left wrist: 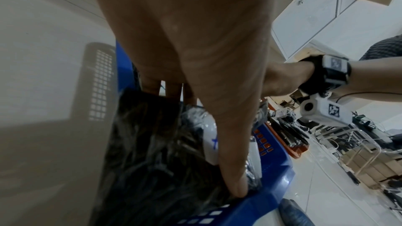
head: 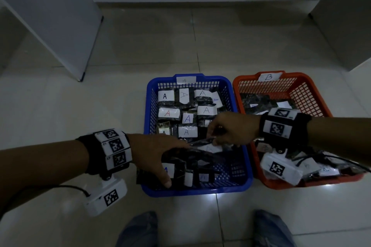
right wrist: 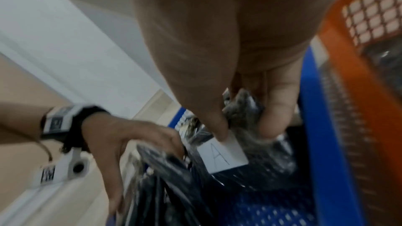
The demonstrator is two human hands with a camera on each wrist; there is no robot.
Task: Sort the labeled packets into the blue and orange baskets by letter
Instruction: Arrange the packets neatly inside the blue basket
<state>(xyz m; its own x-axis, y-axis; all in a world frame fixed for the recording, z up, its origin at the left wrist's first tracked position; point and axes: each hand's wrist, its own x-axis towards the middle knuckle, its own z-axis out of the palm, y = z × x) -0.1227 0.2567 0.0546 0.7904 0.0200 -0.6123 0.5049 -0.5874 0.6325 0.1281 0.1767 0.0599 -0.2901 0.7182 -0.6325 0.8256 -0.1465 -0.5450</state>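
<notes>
The blue basket (head: 200, 191) sits mid-floor, its far half filled with dark packets (head: 187, 119) labelled A. To its right is the orange basket (head: 241, 94), tagged B, with dark packets inside. My left hand (head: 160, 158) grips a bundle of dark packets (head: 190, 158) over the blue basket's near-left corner; the thumb (left wrist: 234, 169) runs down the bundle (left wrist: 152, 152). My right hand (head: 226, 128) pinches one dark packet (right wrist: 226, 154) with a white A label by its top edge, just above the blue basket and beside the left hand (right wrist: 121, 137).
White cabinets stand at the back left (head: 50, 16) and back right (head: 345, 26) on the tiled floor. My knees in jeans (head: 138, 228) are just in front of the baskets. The two baskets touch side by side.
</notes>
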